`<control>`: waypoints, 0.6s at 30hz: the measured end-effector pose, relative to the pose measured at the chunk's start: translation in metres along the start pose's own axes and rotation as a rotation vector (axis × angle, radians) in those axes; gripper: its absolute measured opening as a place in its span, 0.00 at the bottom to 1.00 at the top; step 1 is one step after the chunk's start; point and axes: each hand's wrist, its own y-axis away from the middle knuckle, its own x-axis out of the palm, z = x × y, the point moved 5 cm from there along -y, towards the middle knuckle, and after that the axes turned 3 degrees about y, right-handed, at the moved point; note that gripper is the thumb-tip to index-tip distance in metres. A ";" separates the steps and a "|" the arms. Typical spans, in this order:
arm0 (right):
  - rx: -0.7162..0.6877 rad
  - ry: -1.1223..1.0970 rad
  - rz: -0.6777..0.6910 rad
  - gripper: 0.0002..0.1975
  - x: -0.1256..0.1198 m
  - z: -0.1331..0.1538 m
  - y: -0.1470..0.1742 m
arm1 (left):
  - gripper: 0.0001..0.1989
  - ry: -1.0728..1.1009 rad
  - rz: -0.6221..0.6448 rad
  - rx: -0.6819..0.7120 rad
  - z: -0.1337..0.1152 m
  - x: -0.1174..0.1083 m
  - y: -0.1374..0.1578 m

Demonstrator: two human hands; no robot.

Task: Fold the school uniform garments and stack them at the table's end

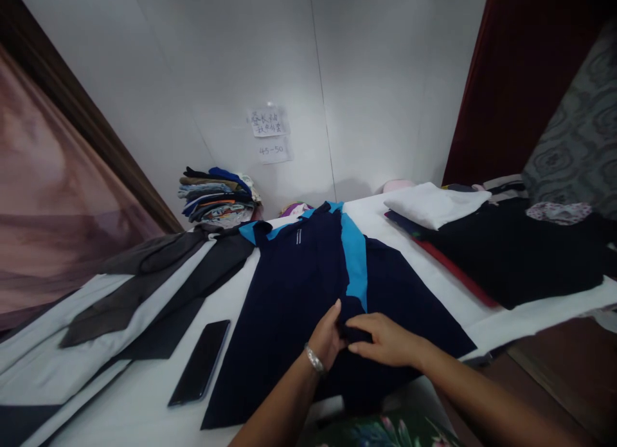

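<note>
A navy jacket (pixel 299 292) with bright blue panels lies spread on the white-covered table, its collar end away from me. One sleeve is folded inward over the front, its blue stripe running towards my hands. My left hand (pixel 328 337), with a silver bracelet at the wrist, is closed on the dark cloth near that sleeve's end, thumb up. Close beside it, my right hand (pixel 385 339) pinches the same dark cloth between thumb and fingers. The cloth inside both grips is partly hidden.
A black phone (pixel 200 362) lies left of the jacket. Grey and white garments (pixel 120 305) spread over the left side. A stack of folded clothes (pixel 219 199) stands by the wall. At right are a black garment pile (pixel 520 254) and a white folded cloth (pixel 436 204).
</note>
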 end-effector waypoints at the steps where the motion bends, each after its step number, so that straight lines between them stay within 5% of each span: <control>1: 0.015 -0.077 0.007 0.17 0.010 -0.003 0.002 | 0.25 -0.006 -0.043 -0.013 0.004 -0.001 -0.001; 4: 0.055 -0.317 -0.037 0.17 0.024 -0.013 0.009 | 0.19 -0.058 -0.162 0.034 0.005 -0.007 -0.003; 8: 0.182 -0.376 -0.267 0.14 0.004 -0.034 0.021 | 0.20 0.006 -0.095 0.031 -0.007 -0.003 -0.002; 14: 0.367 0.318 -0.539 0.20 -0.059 -0.097 0.071 | 0.19 0.071 0.024 0.047 -0.056 0.003 0.002; 18: 0.617 0.581 -0.491 0.26 -0.079 -0.146 0.119 | 0.22 0.090 0.009 0.157 -0.107 0.012 -0.010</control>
